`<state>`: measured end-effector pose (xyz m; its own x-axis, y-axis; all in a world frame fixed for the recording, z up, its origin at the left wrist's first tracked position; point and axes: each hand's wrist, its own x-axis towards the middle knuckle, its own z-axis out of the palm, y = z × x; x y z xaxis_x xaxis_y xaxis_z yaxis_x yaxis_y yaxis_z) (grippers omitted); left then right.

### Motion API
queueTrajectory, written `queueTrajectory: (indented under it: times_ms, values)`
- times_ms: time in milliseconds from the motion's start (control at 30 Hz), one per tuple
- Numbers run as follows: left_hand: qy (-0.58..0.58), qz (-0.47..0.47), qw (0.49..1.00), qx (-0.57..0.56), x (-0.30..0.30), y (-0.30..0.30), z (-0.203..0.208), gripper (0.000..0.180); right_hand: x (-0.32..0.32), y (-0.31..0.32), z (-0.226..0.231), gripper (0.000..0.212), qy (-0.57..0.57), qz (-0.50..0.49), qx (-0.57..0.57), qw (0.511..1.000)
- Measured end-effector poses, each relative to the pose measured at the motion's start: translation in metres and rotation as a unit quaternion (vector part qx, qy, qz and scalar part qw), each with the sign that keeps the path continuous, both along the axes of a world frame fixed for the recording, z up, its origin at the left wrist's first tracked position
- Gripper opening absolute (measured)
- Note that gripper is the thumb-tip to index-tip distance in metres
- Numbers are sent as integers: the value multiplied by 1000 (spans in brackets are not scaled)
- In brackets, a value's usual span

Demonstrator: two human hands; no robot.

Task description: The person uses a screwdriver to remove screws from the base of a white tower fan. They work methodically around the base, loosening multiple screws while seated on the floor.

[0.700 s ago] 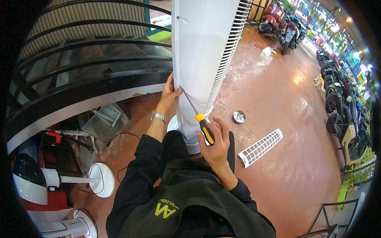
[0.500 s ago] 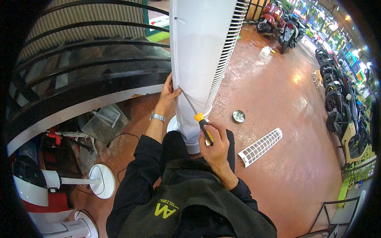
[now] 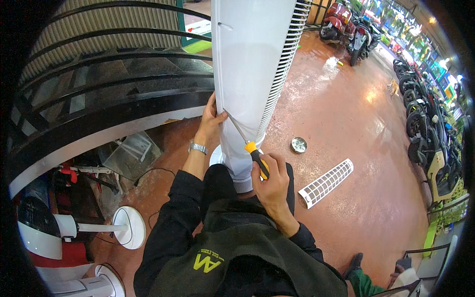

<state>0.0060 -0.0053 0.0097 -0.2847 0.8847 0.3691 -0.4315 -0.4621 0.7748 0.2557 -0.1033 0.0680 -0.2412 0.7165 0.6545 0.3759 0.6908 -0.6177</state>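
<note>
A tall white tower fan (image 3: 247, 64) with slatted vents along its right side stands upright between my knees. My left hand (image 3: 214, 119), a metal-band watch on its wrist, is closed round the fan's left edge, thumb on the near face. The fingers behind that edge are partly hidden. In my right hand (image 3: 273, 180) is a screwdriver (image 3: 253, 150) with a yellow and black handle. Its shaft slants up and left to the fan's casing beside my left thumb. The tip is too small to make out exactly.
On the reddish floor to the right lie a round metal dish (image 3: 299, 145) and a white curved grille (image 3: 326, 183). Black railings (image 3: 114, 99) curve along the left, above a white fan with a round base (image 3: 129, 227). Parked motorbikes (image 3: 418, 123) line the far right.
Another person's shoe and green-clad leg have come into view at the lower right. My hands and the screwdriver keep nearly the same place on the fan; the view has shifted slightly.
</note>
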Motion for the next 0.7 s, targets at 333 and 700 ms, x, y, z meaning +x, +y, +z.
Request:
queueTrajectory:
  times_ms: [333, 700]
  values:
    - [8, 13, 1000, 9, 0, 3, -2, 102, -2, 4, -1, 25, 12, 17, 81, 997]
    - [30, 23, 999, 1, -3, -3, 0, 86, 1, 6, -6, 24, -23, 35, 180, 983]
